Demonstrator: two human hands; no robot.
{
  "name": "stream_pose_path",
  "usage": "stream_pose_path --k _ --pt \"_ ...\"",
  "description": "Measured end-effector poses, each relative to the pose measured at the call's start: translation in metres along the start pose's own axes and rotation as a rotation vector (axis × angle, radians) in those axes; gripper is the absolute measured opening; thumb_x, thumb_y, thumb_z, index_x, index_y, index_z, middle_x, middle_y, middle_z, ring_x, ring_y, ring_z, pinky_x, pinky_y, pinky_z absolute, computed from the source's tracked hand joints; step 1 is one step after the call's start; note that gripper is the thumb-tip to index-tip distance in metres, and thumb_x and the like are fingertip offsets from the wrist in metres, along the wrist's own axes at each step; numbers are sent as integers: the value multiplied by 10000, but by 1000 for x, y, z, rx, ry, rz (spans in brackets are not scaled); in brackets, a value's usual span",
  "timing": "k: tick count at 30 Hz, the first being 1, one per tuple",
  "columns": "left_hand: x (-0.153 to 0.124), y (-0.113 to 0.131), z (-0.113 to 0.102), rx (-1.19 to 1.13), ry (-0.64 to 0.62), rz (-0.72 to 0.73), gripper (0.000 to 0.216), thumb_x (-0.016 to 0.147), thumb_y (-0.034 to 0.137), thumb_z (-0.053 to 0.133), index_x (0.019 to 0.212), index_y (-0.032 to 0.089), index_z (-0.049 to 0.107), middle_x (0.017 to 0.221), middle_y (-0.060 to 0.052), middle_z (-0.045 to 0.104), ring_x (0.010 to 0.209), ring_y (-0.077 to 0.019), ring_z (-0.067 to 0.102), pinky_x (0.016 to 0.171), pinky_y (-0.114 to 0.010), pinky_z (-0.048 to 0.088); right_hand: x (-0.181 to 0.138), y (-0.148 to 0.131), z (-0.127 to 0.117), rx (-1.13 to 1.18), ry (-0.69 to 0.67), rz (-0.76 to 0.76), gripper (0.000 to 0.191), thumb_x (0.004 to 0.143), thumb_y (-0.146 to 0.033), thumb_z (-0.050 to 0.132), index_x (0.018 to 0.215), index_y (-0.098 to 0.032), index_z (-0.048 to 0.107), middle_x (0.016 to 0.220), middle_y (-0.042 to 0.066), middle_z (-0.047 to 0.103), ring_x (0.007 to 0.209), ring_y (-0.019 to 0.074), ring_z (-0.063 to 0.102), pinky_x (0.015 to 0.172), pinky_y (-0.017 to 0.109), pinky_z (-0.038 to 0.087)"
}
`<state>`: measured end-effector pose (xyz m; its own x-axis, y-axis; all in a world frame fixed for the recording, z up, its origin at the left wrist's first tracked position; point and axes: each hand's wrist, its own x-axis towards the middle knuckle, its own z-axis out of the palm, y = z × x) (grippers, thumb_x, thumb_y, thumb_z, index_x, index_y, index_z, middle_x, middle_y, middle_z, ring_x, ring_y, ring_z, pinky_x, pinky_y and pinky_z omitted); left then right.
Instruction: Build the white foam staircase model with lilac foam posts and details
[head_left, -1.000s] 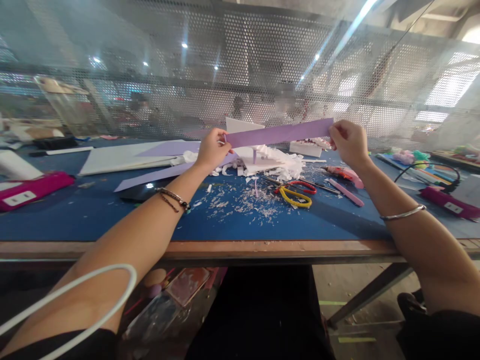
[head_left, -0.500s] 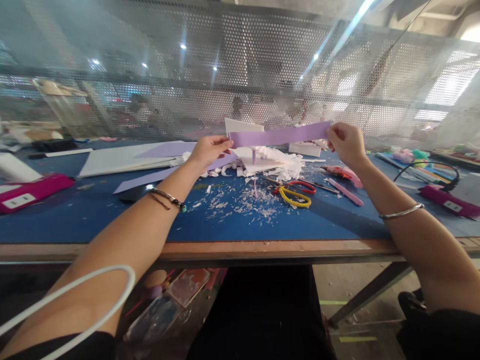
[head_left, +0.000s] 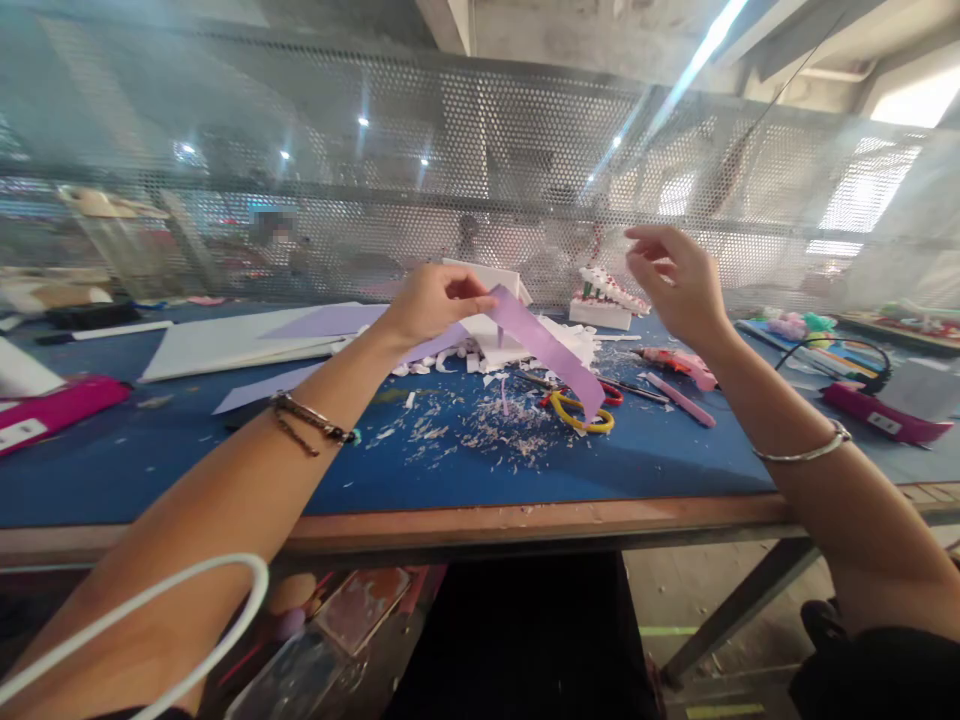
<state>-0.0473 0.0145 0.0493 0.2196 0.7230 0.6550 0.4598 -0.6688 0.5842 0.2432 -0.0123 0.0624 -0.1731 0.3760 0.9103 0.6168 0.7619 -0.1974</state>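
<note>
My left hand [head_left: 442, 305] pinches one end of a purple paper strip [head_left: 547, 350] between thumb and fingers. The strip hangs down to the right, its free end in front of the scissors [head_left: 581, 422] with red and yellow handles. Up to the right, my right hand [head_left: 671, 280] is raised with nothing in it, its fingers loosely curved and apart. Behind the strip lies a heap of white paper scraps [head_left: 480, 358], with a white board piece [head_left: 480, 276] standing over it.
Purple and white sheets [head_left: 240, 345] lie on the left of the blue table [head_left: 337, 465]. Small shreds [head_left: 514, 430] are scattered in the middle. On the right are a red glue gun [head_left: 679, 366], a pink stick [head_left: 681, 400] and a magenta power strip [head_left: 885, 412]. A perforated metal screen [head_left: 510, 150] stands behind.
My right hand has let go of its end of the purple strip and opened. That end has dropped from level to hanging down, while my left hand keeps hold. The view has tilted up slightly.
</note>
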Motion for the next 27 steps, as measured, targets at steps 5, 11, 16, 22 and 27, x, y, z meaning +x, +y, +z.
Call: stream_pose_path --k 5,11,16,22,27 --pt "5 57 6 253 -114 105 120 682 232 712 687 135 642 655 -13 601 680 -142 546 668 -258 391 11 -56 13 -280 -411 -292 278 924 -287 406 1084 -222 623 1056 56 624 971 170 561 777 300 425" --pt "17 82 13 306 -182 91 61 690 162 682 704 127 634 679 -7 579 785 -172 576 721 -255 390 23 -61 25 -546 -495 -307 254 935 -267 409 885 -175 640 840 63 636 724 149 547 615 286 325" --pt "18 84 15 322 -201 145 109 717 244 668 737 137 656 689 -3 595 773 -165 586 714 -245 395 31 -62 15 -486 -492 -247 247 907 -294 478 774 -192 660 724 37 612 688 140 525 648 283 325" --pt "17 90 9 309 -204 171 142 778 245 609 744 129 681 632 6 576 739 -154 567 709 -247 376 40 -60 11 -428 -432 -232 194 869 -311 543 803 -203 690 723 29 629 685 141 531 662 282 342" --pt "21 88 12 341 -220 138 141 760 230 633 684 122 682 576 2 559 700 -156 561 700 -263 365 38 -52 17 -402 -421 -205 189 848 -346 575 809 -199 688 749 37 642 680 140 526 649 279 344"
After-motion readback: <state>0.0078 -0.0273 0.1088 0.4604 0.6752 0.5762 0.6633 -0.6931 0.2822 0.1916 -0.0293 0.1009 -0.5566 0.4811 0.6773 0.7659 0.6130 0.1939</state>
